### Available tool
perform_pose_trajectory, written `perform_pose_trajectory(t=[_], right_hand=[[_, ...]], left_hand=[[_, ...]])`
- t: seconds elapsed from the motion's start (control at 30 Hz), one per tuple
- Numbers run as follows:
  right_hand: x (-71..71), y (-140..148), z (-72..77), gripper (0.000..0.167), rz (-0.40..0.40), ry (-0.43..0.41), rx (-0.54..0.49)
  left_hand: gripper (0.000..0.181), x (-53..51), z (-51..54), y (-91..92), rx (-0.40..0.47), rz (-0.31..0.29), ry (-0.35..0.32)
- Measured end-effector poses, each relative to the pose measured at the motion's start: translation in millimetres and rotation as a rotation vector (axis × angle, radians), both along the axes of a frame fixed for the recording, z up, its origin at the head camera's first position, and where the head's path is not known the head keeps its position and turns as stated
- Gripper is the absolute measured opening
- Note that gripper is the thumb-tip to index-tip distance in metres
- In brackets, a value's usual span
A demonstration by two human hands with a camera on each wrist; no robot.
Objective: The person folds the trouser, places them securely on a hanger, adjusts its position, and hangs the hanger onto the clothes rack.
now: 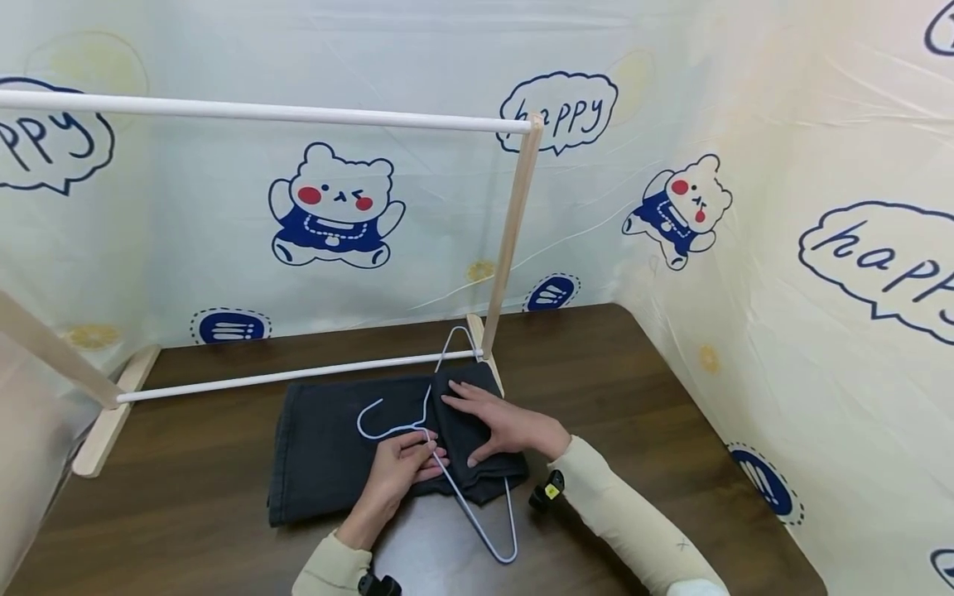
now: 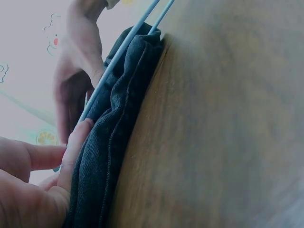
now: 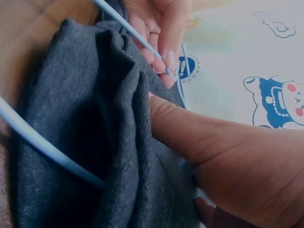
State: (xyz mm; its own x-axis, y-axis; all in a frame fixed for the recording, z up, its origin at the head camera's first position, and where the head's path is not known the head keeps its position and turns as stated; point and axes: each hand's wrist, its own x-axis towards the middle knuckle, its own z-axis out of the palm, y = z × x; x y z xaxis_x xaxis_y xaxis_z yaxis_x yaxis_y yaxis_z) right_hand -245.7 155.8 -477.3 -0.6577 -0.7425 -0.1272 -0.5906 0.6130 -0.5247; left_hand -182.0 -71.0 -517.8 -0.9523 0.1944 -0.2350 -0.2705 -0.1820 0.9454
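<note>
Dark folded trousers (image 1: 335, 447) lie on the table, and one part is folded over a light-blue wire hanger (image 1: 473, 519). My left hand (image 1: 402, 473) pinches the hanger wire just below its hook, thumb against fingers, as the right wrist view shows on the hanger (image 3: 137, 36). On the folded-over part of the trousers rests my right hand (image 1: 510, 422), fingers spread and thumb towards the near edge. One hanger corner sticks out of the near side of the cloth; the opposite end shows beyond the far side. Cloth hides the rest of the hanger's bar.
A rack stands behind the trousers, with a white top rail (image 1: 298, 111), a white lower rail (image 1: 298, 377) and a wooden post (image 1: 513, 236). The hanger's far end is close to the rack's right foot. A printed curtain (image 1: 447, 207) borders the brown table (image 1: 626, 381).
</note>
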Motion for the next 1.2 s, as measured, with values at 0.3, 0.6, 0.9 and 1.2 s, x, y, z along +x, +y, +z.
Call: perform_pose_trajectory(t=[0.3,0.6,0.9,1.2], right_hand=[[-3.1,-11.9,3.3,0.104,-0.007,0.061,0.17],[0.5,-28.3,7.1,0.105,-0.047,0.064,0.295],[0.9,-25.8,2.4,0.105,-0.031,0.038,0.246],[-0.7,-18.3,-7.0,0.104,-0.034,-0.028,0.125]], left_hand=[[0.031,4.1,1.0,-0.2,-0.004,0.011,0.028],[0.033,3.8,-0.6,-4.3,-0.006,-0.035,0.043],[0.031,4.4,-0.9,-5.5,-0.028,-0.034,0.046],[0.032,5.2,-1.6,-7.5,-0.024,-0.053,0.053]])
